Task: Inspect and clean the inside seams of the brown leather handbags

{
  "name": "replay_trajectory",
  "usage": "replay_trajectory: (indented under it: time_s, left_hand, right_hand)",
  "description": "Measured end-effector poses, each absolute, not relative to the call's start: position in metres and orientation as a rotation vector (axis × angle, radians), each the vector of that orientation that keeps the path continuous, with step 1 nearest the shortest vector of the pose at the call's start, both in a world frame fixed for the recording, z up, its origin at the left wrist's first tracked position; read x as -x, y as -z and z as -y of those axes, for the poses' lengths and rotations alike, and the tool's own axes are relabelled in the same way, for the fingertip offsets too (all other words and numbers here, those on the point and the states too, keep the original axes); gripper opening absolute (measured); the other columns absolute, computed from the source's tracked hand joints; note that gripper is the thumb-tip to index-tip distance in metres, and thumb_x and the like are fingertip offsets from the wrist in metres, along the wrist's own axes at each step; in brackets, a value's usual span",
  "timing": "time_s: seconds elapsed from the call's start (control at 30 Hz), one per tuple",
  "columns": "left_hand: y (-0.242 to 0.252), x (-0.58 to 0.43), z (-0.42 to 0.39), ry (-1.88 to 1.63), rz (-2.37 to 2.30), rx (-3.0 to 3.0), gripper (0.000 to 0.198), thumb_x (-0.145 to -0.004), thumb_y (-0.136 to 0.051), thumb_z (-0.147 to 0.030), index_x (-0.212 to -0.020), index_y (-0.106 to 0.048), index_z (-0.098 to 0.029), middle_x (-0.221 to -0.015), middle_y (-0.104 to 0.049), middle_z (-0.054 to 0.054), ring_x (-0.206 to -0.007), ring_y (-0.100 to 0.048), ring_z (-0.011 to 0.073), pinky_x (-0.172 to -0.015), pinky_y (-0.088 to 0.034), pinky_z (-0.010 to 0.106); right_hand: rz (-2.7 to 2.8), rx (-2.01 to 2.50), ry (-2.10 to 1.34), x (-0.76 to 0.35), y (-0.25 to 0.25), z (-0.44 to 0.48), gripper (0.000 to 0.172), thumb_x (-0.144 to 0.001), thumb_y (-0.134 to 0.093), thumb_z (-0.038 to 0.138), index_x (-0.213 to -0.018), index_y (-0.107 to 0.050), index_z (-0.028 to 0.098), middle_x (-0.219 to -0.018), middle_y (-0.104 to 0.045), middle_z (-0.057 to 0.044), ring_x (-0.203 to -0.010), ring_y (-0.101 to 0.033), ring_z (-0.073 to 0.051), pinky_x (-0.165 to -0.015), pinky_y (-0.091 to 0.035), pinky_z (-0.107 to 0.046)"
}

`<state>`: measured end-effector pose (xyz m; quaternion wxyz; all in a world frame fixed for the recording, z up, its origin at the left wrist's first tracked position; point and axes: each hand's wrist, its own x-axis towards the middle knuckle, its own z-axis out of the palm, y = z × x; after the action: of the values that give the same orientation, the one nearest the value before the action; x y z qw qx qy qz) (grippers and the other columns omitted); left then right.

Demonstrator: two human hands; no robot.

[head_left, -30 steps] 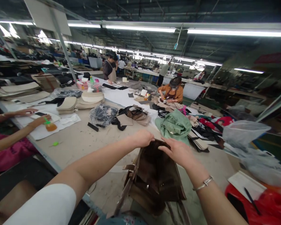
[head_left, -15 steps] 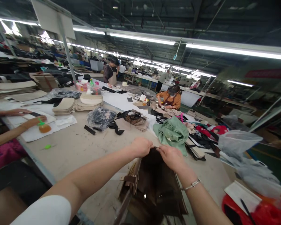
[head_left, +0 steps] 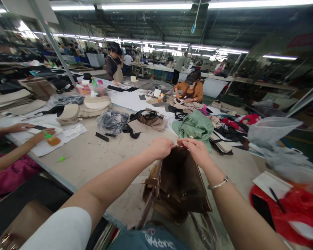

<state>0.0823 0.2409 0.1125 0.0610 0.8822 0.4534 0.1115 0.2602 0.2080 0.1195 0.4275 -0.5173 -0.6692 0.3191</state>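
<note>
A brown handbag (head_left: 182,173) stands at the near edge of the worktable with its mouth open toward me, its dark inside showing. My left hand (head_left: 163,147) has its fingers closed on the far top rim, left of the middle. Just to the right, my right hand (head_left: 195,148) grips the same rim, thumb and fingers pressed together along it. Plastic-wrapped straps (head_left: 207,225) hang from the bag's near side. A flap with a buckle strap (head_left: 151,181) shows on its left side.
Beyond the bag lie a green cloth (head_left: 194,126), stacked brown pieces (head_left: 151,119) and a plastic-wrapped bundle (head_left: 112,122). At left, a co-worker's hand (head_left: 43,134) holds a glue bottle (head_left: 52,139). A red plastic bag (head_left: 297,208) lies at right. Another person (head_left: 190,88) works across the table.
My view has tilted down, so more of the bag and my shirt shows. Both hands stay at the rim, the right fingers now lying more along it.
</note>
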Motion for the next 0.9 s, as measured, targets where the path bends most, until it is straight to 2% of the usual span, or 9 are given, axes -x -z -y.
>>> replay_trajectory:
  time_s: [0.07,0.17,0.33,0.4,0.5,0.6,0.7,0.77,0.9]
  left_hand:
    - [-0.111,-0.082,-0.241,-0.351,-1.378,-2.651,0.038,-0.090,-0.035,-0.040,-0.089,-0.067,-0.019,-0.091,-0.069,0.006,-0.084,-0.061,0.0209,-0.075,-0.044,0.030]
    - [-0.109,-0.082,-0.242,-0.372,-1.382,-2.643,0.038,-0.089,-0.036,-0.040,-0.087,-0.067,-0.019,-0.088,-0.069,0.006,-0.080,-0.061,0.0199,-0.073,-0.044,0.029]
    - [-0.108,-0.082,-0.243,-0.386,-1.366,-2.641,0.037,-0.089,-0.036,-0.039,-0.085,-0.067,-0.018,-0.087,-0.069,0.006,-0.080,-0.061,0.0188,-0.073,-0.044,0.027]
    - [-0.108,-0.082,-0.242,-0.395,-1.364,-2.623,0.037,-0.089,-0.037,-0.038,-0.083,-0.067,-0.018,-0.087,-0.069,0.006,-0.079,-0.061,0.0191,-0.073,-0.044,0.027]
    - [-0.110,-0.080,-0.238,-0.432,-1.351,-2.564,0.036,-0.088,-0.037,-0.037,-0.083,-0.068,-0.019,-0.084,-0.069,0.005,-0.078,-0.061,0.0190,-0.072,-0.044,0.027]
    - [-0.109,-0.078,-0.237,-0.514,-1.229,-2.320,0.040,-0.088,-0.036,-0.040,-0.086,-0.068,-0.017,-0.084,-0.069,0.004,-0.080,-0.061,0.0187,-0.074,-0.045,0.028]
    - [-0.106,-0.073,-0.239,-0.632,-1.132,-1.996,0.050,-0.091,-0.026,-0.042,-0.107,-0.064,-0.014,-0.104,-0.067,0.006,-0.093,-0.060,0.0188,-0.081,-0.046,0.030]
    - [-0.100,-0.066,-0.237,-0.755,-1.119,-1.778,0.053,-0.092,-0.022,-0.044,-0.122,-0.054,-0.015,-0.123,-0.058,0.008,-0.106,-0.056,0.0185,-0.089,-0.045,0.032]
    - [-0.071,-0.032,-0.206,-0.970,-1.054,-1.441,0.054,-0.092,-0.021,-0.051,-0.134,-0.038,-0.023,-0.143,-0.035,0.006,-0.126,-0.040,0.0196,-0.103,-0.034,0.040]
  right_hand:
    - [1.420,1.306,-0.930,-0.263,-0.119,-0.210,0.041,-0.082,-0.048,0.046,-0.097,-0.067,0.012,-0.091,-0.069,-0.010,-0.083,-0.064,-0.020,-0.075,-0.050,-0.033]
    - [1.442,1.410,-0.851,-0.268,-0.116,-0.212,0.049,-0.084,-0.042,0.053,-0.096,-0.066,0.012,-0.089,-0.068,-0.010,-0.079,-0.064,-0.020,-0.069,-0.050,-0.031]
    - [1.709,1.494,-0.636,-0.260,-0.115,-0.212,0.031,-0.072,-0.059,0.045,-0.058,-0.063,0.018,-0.061,-0.063,-0.001,-0.068,-0.057,-0.018,-0.065,-0.043,-0.027]
    - [1.732,1.524,-0.607,-0.254,-0.117,-0.212,0.033,-0.069,-0.060,0.041,-0.046,-0.056,0.019,-0.052,-0.056,0.001,-0.063,-0.053,-0.017,-0.062,-0.040,-0.026]
    - [1.706,1.563,-0.637,-0.251,-0.117,-0.214,0.038,-0.070,-0.058,0.044,-0.042,-0.053,0.019,-0.047,-0.052,0.001,-0.059,-0.053,-0.016,-0.059,-0.040,-0.026]
    - [1.654,1.564,-0.763,-0.257,-0.114,-0.213,0.047,-0.079,-0.045,0.055,-0.057,-0.064,0.017,-0.056,-0.062,-0.003,-0.062,-0.059,-0.018,-0.058,-0.045,-0.027]
    - [1.428,1.490,-0.990,-0.275,-0.104,-0.201,0.057,-0.085,-0.034,0.060,-0.091,-0.068,0.015,-0.087,-0.070,-0.011,-0.080,-0.065,-0.021,-0.069,-0.050,-0.032]
    - [1.214,1.405,-1.110,-0.292,-0.091,-0.182,0.058,-0.084,-0.035,0.062,-0.106,-0.064,0.015,-0.102,-0.067,-0.014,-0.092,-0.063,-0.023,-0.079,-0.050,-0.037]
    - [0.986,1.358,-1.148,-0.328,-0.056,-0.110,0.056,-0.083,-0.043,0.059,-0.120,-0.056,0.020,-0.112,-0.062,-0.014,-0.101,-0.060,-0.026,-0.091,-0.046,-0.043]
